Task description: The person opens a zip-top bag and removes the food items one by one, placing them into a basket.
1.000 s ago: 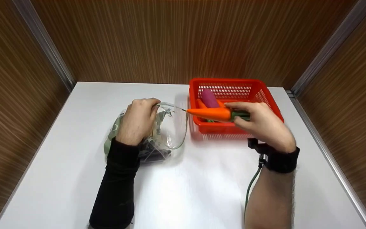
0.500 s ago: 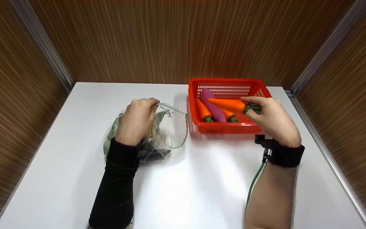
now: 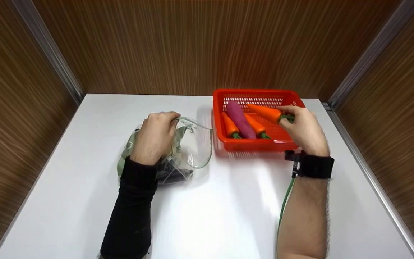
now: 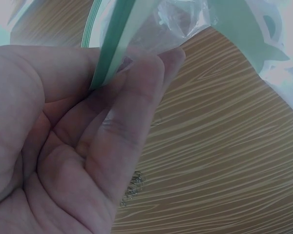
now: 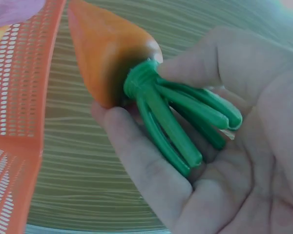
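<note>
bright even overhead light, glare on white table (image 3: 207,216), soft shadows, hazy washed-out wrist views

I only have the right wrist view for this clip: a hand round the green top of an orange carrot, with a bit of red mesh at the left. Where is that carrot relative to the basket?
Observer: The carrot is held over the red basket, near its right side, by the right hand.
Operator: Anything already in the basket?
Observer: Two smaller carrots and a purple vegetable lie inside.
Operator: And the other hand?
Observer: The left hand pinches the rim of a clear plastic bag on the white table, left of the basket.
</note>
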